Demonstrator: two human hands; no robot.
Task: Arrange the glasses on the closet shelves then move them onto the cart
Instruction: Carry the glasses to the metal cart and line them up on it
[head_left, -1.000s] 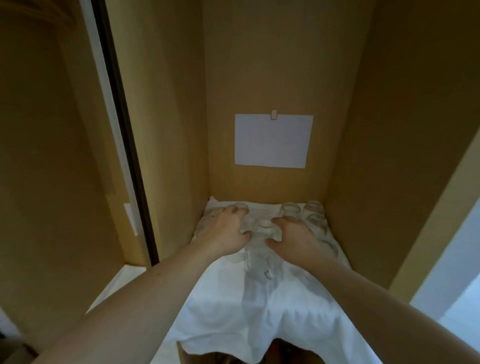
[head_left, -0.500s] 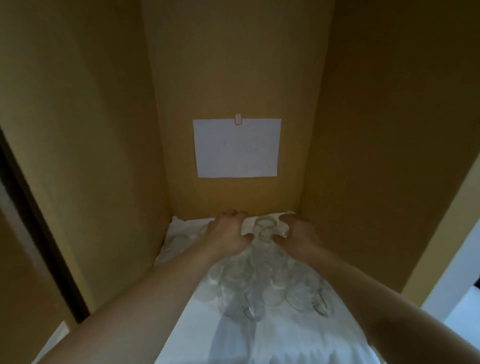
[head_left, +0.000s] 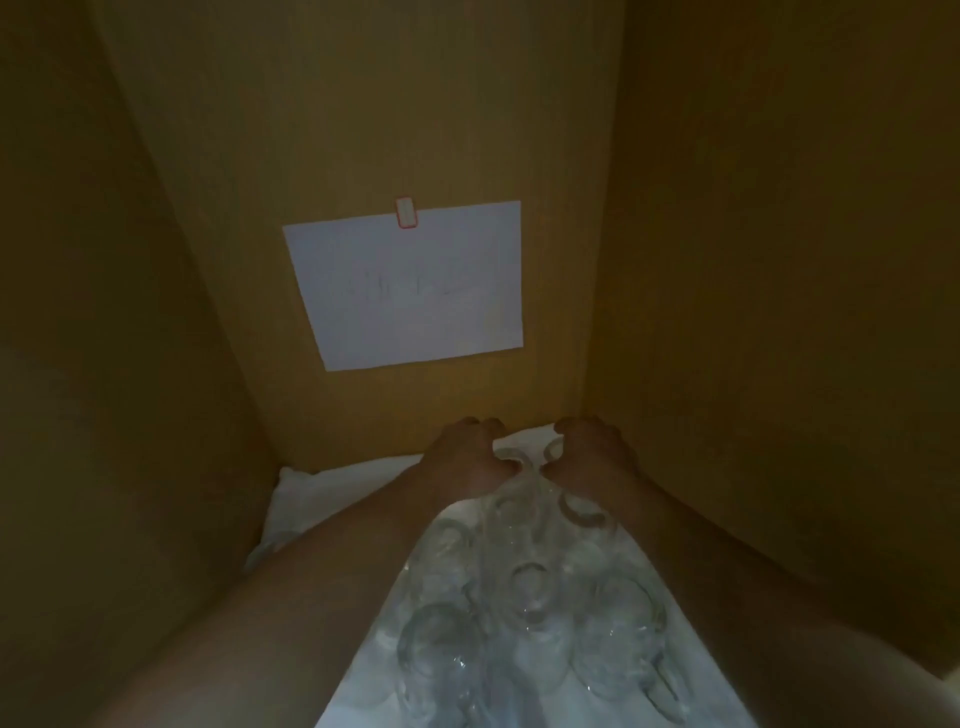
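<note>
While both arms reach deep into the closet, the left hand (head_left: 464, 456) and the right hand (head_left: 592, 454) sit at the back of the shelf, close to the rear wall (head_left: 363, 104). Between them stands one glass (head_left: 522, 462). The fingers of each hand are curled down at its side, and they seem to grip it from left and right, but the light is poor and I cannot tell for sure. More glasses (head_left: 524, 613) stand packed together in front of it, between the two forearms, touching each other, some with handles. All of them rest on a white cloth (head_left: 332, 483) that covers the shelf. On the rear wall, above the hands, hangs a white paper (head_left: 410, 286), fixed at its top edge with a small tape (head_left: 406, 212).
</note>
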